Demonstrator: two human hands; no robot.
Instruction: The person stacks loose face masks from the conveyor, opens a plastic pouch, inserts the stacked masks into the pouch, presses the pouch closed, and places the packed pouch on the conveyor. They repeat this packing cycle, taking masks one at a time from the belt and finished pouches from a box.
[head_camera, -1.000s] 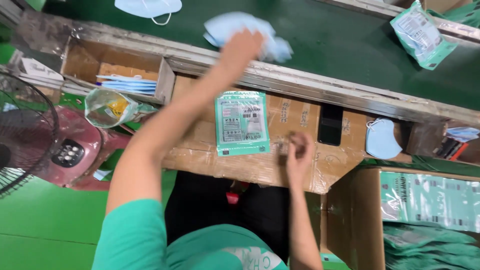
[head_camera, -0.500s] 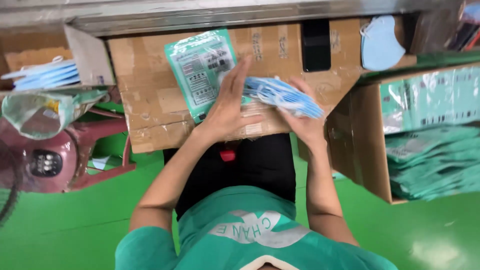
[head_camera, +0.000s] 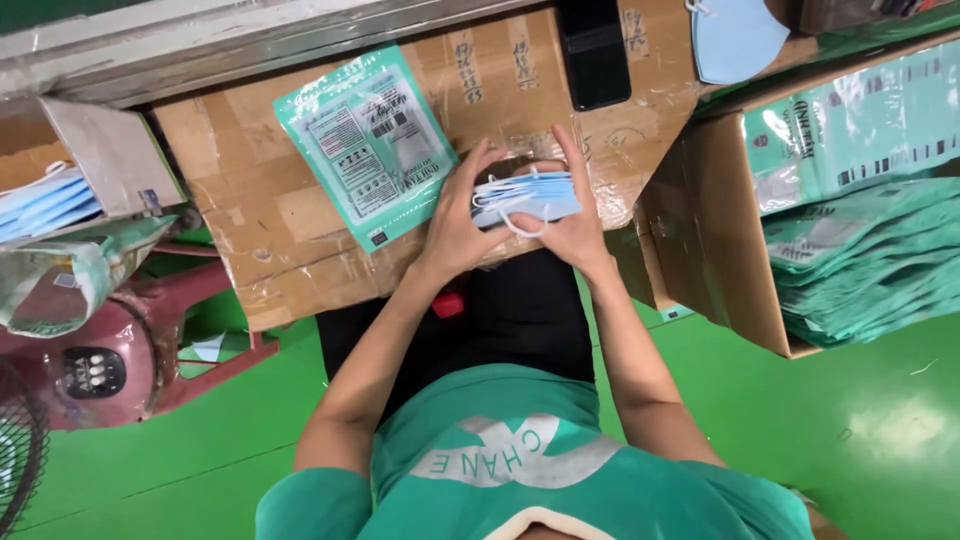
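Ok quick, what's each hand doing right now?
Left hand: closed around the left end of the stack of blue face masks.
Right hand: gripping the stack's right end.

I hold a small stack of light blue face masks (head_camera: 525, 196) with white ear loops, pressed flat together and lying level, squeezed between my left hand (head_camera: 458, 225) and my right hand (head_camera: 578, 225). One white loop hangs loose from the stack's near edge. The stack sits just above the near edge of the cardboard-covered worktop (head_camera: 300, 250), just beside a flat teal packaging pouch (head_camera: 365, 145).
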